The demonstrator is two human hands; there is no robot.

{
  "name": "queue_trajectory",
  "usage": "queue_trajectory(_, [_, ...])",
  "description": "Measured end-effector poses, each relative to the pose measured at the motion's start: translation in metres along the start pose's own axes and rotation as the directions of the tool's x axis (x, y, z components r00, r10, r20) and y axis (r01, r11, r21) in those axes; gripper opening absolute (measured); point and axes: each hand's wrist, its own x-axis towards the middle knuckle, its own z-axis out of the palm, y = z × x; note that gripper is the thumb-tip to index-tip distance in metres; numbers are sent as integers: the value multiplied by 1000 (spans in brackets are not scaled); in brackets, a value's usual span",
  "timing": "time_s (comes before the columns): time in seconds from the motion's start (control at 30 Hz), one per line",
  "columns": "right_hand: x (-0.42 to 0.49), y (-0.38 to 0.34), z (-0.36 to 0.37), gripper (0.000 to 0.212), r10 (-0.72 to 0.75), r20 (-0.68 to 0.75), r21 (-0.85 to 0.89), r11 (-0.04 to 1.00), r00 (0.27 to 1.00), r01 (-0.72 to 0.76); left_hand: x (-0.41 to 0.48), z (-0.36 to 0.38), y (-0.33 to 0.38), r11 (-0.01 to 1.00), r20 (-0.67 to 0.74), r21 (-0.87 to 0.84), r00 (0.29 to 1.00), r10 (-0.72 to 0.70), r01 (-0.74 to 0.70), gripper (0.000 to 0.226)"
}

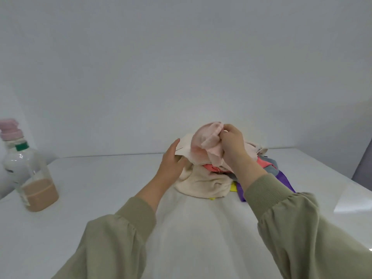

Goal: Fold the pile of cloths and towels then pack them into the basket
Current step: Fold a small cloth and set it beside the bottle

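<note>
A heap of cloths (203,182) lies on the white table (100,188), right of centre. A cream towel forms its front; coral, grey, purple (285,180) and yellow pieces show underneath. My right hand (233,146) pinches the top of a pale pink cloth (209,141) and holds it above the heap. My left hand (171,162) rests with straight fingers against the heap's left side, touching a cream edge. No basket is in view.
A clear bottle (30,174) with a green cap and brown liquid stands at the table's left, a pink-capped bottle (10,128) behind it. A white wall runs behind the table. The table's right edge is near the heap.
</note>
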Motion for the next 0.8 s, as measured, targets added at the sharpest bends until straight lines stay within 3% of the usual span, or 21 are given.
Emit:
queue_trajectory(0.17, [-22,-34,15,41,48,196,121,990,979,-73,0,-25,31,1000,135,-20,991,-19,22,66])
queue_trajectory(0.27, [-31,-50,22,34,99,225,203,968,969,-146,-5,-35,43,997,127,28,989,-77,74,13])
queue_trajectory(0.3, [-33,-55,22,33,119,257,244,952,959,-184,-7,-39,48,997,101,33,993,-69,67,9])
queue_trajectory(0.33, [-35,-61,22,36,140,296,257,941,945,-220,-8,-42,51,997,66,24,995,-68,67,20])
queue_trajectory(0.37, [-36,-66,22,41,151,321,185,958,935,-219,-10,-46,55,997,24,14,997,-74,73,25])
queue_trajectory(0.43, [-38,-71,21,40,120,331,-179,982,936,-62,-13,-54,65,997,-53,20,996,-77,79,27])
queue_trajectory(0.53, [-40,-66,27,20,-32,306,-594,775,951,217,-15,-63,76,990,-138,137,990,-4,23,22])
queue_trajectory(0.6, [-39,-61,30,21,-158,266,-708,637,951,304,-17,-70,81,980,-157,199,986,55,-23,19])
queue_trajectory(0.7, [-41,-54,23,25,-282,222,-766,542,934,346,-22,-81,85,929,-92,363,989,117,-76,32])
queue_trajectory(0.8, [-44,-51,11,20,-373,158,-806,486,914,337,-30,-94,85,732,1,679,996,86,-64,43])
